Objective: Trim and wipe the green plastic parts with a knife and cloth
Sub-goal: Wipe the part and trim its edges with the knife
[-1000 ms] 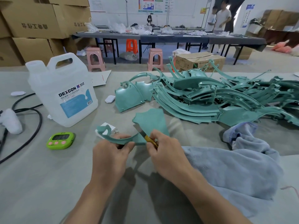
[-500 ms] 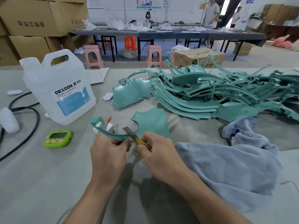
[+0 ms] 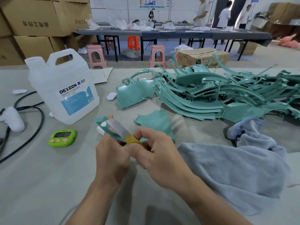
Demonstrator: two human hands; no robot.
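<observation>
Grey desk (image 3: 40,176) fills the head view, inside a workshop with stacked cardboard boxes (image 3: 37,18) at the far left and long dark tables (image 3: 162,33) with people standing behind them in the distance. Near the centre, the left hand (image 3: 110,153) holds a curved green plastic part (image 3: 101,121) just above the desk, its fingers curled around the strip. The right hand (image 3: 155,151), touching the left, pinches the yellow handle of a knife (image 3: 123,132) between thumb and fingers, and the bare metal blade lies along the strip, pointing far and left. A large pile of green parts (image 3: 203,98), mostly long curved strips and a few flat panels, spreads across the far right of the desk. A blue-grey cloth (image 3: 235,168) lies crumpled at the near right, beside the right forearm. On the left stands a white plastic jug (image 3: 65,91) labelled DEXCON, with a small green timer (image 3: 62,138) nearer the viewer and a black cable (image 3: 37,114) looping at the left edge. Pink stools (image 3: 95,56) stand on the floor beyond the desk.
</observation>
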